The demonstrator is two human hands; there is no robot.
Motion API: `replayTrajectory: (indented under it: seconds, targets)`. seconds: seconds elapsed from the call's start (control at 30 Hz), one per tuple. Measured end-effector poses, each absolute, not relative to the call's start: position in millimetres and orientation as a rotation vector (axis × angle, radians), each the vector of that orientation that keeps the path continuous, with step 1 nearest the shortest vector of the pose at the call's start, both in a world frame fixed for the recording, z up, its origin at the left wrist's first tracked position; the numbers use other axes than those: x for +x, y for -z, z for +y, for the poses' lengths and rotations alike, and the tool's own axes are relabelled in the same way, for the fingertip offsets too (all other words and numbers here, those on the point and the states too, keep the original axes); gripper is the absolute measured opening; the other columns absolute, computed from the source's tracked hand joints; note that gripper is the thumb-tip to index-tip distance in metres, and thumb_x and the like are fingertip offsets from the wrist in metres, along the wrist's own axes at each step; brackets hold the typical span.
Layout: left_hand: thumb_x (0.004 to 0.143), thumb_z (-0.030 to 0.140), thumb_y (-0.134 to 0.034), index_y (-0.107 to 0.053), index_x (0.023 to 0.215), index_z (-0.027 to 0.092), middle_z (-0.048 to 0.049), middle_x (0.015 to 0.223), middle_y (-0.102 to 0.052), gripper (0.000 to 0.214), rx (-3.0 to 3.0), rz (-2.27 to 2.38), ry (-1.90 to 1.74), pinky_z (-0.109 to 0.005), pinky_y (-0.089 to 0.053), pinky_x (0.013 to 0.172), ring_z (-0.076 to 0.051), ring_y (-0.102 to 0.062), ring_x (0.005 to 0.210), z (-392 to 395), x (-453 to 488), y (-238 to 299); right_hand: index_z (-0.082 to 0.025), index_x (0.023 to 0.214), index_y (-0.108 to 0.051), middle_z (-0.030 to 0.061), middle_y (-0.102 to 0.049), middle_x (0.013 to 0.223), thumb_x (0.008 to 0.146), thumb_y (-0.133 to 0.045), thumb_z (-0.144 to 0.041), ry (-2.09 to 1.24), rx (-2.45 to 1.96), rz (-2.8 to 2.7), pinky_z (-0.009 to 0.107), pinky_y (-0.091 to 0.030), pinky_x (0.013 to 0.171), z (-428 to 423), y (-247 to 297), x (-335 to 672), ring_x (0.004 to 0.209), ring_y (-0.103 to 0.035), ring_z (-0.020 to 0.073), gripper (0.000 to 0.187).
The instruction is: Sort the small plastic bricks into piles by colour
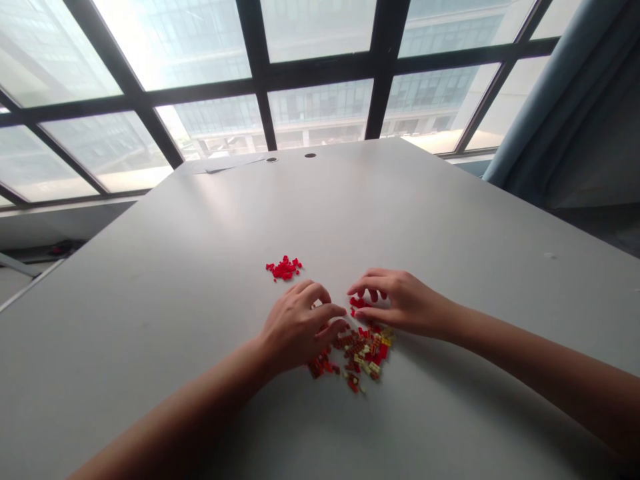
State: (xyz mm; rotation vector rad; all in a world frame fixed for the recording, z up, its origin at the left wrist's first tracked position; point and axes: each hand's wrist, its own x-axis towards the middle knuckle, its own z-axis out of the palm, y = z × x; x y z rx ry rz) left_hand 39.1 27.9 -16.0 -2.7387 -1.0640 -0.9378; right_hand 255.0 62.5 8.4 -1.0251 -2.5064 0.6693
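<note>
— Left hand (300, 327)?
— Low over the table, half open, fingers (323, 315) loosely curled, fingertips at the left edge of a mixed pile of small plastic bricks (363, 353). Any brick pinched? No telling from this angle, with the fingers covering the spot.

— Right hand (405, 303)?
— Just across from the left hand, palm down, partly open, fingers arched and spread. Right under the fingertips, a little clump of red bricks (357, 303), at the far end of the pile. Any real hold on them? Again, no telling.

— And the pile?
— Between the two hands and slightly nearer the camera, a loose scatter of red, dark red, tan and cream pieces.

— Anything beyond the grip?
— Just past the left hand, a smaller heap of bright red bricks (284, 269), well apart from the mixed pile. All around both hands, a pale grey table (200, 267). Far ahead of the hands, two round holes (271, 160) in the table and a flat grey sheet (225, 163) at its far edge.

— Farther still?
— Well ahead of the hands, a dark-framed window (320, 78), with a building (320, 113) behind the glass. Far off to the right of the right hand, a blue-grey curtain (560, 87).
</note>
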Motion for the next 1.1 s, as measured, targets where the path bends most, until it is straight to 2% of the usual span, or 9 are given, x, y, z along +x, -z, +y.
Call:
replayTrajectory:
  seconds: [0.1, 0.3, 0.5, 0.6, 0.7, 0.9, 1.1]
  targets:
    - [0.086, 0.029, -0.056, -0.069, 0.084, 0.022, -0.0034, 0.079, -0.059, 0.015, -2.713, -1.064, 0.949, -0.028, -0.043, 0.064, -0.014, -0.05, 0.069, 28, 39, 16, -0.015, 0.098, -0.068, 0.0065, -0.063, 0.088, 0.076, -0.069, -0.028, -0.674, -1.045, -2.487, 0.025, -0.049, 0.067, 63, -7, 254, 0.067, -0.059, 0.0134, 0.026]
    - [0.084, 0.028, -0.059, -0.07, 0.085, 0.022, -0.0036, 0.08, -0.06, 0.012, -2.726, -1.074, 0.968, -0.029, -0.044, 0.065, -0.015, -0.052, 0.07, 28, 39, 16, -0.017, 0.093, -0.068, 0.0067, -0.063, 0.089, 0.078, -0.064, -0.025, -0.668, -1.07, -2.456, 0.026, -0.049, 0.065, 65, -8, 256, 0.066, -0.058, 0.0131, 0.018]
    - [0.085, 0.027, -0.057, -0.069, 0.086, 0.021, -0.0039, 0.08, -0.059, 0.014, -2.692, -1.084, 0.949, -0.028, -0.043, 0.063, -0.015, -0.05, 0.069, 28, 39, 15, -0.014, 0.101, -0.065, 0.0078, -0.063, 0.091, 0.076, -0.068, -0.028, -0.638, -1.085, -2.463, 0.028, -0.049, 0.068, 64, -4, 252, 0.068, -0.058, 0.0142, 0.029]
    - [0.085, 0.028, -0.057, -0.069, 0.087, 0.021, -0.0037, 0.08, -0.059, 0.013, -2.69, -1.086, 0.956, -0.028, -0.043, 0.064, -0.015, -0.05, 0.07, 28, 39, 16, -0.014, 0.098, -0.066, 0.0068, -0.063, 0.087, 0.077, -0.065, -0.024, -0.62, -1.088, -2.454, 0.027, -0.049, 0.069, 65, -3, 251, 0.067, -0.058, 0.014, 0.023]
    - [0.085, 0.03, -0.057, -0.068, 0.093, 0.021, -0.0043, 0.082, -0.059, 0.016, -2.704, -1.106, 0.928, -0.03, -0.043, 0.065, -0.015, -0.05, 0.071, 28, 40, 18, -0.016, 0.094, -0.069, 0.0067, -0.063, 0.089, 0.079, -0.064, -0.028, -0.672, -1.067, -2.476, 0.026, -0.048, 0.067, 69, -6, 258, 0.068, -0.059, 0.0133, 0.02]
    - [0.087, 0.034, -0.055, -0.066, 0.109, 0.026, -0.0054, 0.085, -0.055, 0.026, -2.769, -1.177, 0.781, -0.032, -0.043, 0.067, -0.017, -0.047, 0.073, 28, 42, 16, -0.022, 0.102, -0.071, 0.0069, -0.066, 0.094, 0.08, -0.065, -0.034, -0.698, -0.998, -2.552, 0.025, -0.048, 0.067, 74, -11, 269, 0.075, -0.062, 0.015, 0.026]
    - [0.086, 0.033, -0.057, -0.069, 0.1, 0.026, -0.0043, 0.082, -0.055, 0.02, -2.803, -1.163, 0.838, -0.03, -0.042, 0.064, -0.016, -0.047, 0.07, 26, 41, 14, -0.022, 0.096, -0.074, 0.0056, -0.067, 0.089, 0.081, -0.063, -0.028, -0.677, -0.966, -2.542, 0.023, -0.047, 0.063, 77, -8, 262, 0.068, -0.061, 0.0125, 0.02]
